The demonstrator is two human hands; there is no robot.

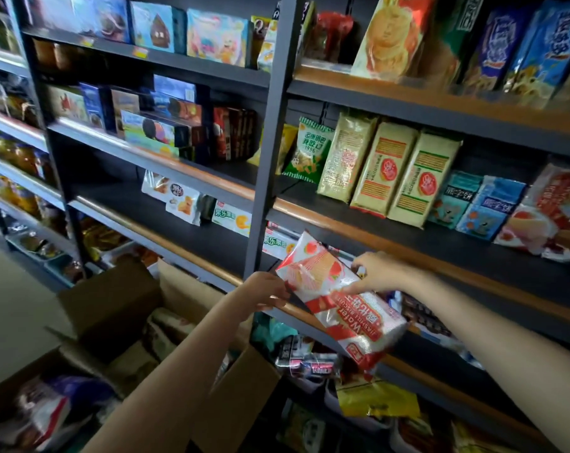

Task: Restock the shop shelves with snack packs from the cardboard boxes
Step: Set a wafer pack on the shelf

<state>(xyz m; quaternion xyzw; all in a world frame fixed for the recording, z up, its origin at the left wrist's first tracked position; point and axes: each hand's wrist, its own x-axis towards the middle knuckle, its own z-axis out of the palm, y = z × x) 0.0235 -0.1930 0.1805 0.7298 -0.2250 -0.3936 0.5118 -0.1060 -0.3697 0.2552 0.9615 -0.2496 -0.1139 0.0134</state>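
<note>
Head view: nearest, open cardboard boxes (120, 308) of wrapped packs are seen at lower left, below both outstretched bare forearms. A glossy red-and-white wafer pack (339, 302) is held tilted before the wood-edged dark shelf (417, 256), pinched at its left edge by the left hand (267, 291) and gripped along its upper right side by the right hand (376, 273). Beyond, cream biscuit packs (388, 171) and blue packs (479, 204) are stood upright on the shelf above.
</note>
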